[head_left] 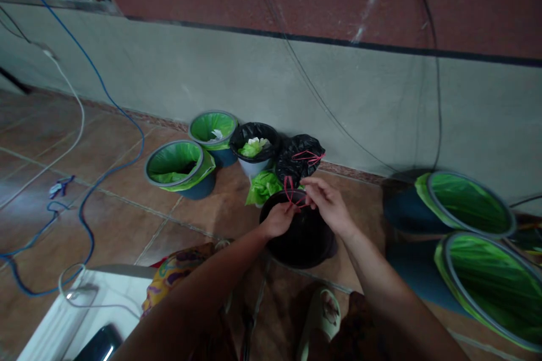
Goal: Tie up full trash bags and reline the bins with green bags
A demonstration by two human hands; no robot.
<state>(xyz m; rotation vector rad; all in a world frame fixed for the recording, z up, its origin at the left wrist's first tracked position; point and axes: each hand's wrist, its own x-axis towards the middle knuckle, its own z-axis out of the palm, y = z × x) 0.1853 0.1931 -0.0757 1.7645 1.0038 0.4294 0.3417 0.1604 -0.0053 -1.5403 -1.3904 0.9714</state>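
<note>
My left hand (277, 220) and my right hand (328, 203) meet over a black-lined bin (302, 242) on the floor in front of me. Both pinch the red drawstring (291, 194) of the black bag at the bin's far rim. Just behind it lies a tied black bag (298, 158) with red strings, next to a crumpled green bag (262, 186).
Two green-lined bins (180, 166) (213, 130) and a black-lined bin with green scraps (255, 146) stand by the wall. Two larger green-lined bins (466, 203) (491, 287) lie at right. Blue and white cables (84, 203) cross the tiled floor at left. A sandalled foot (322, 316) is below.
</note>
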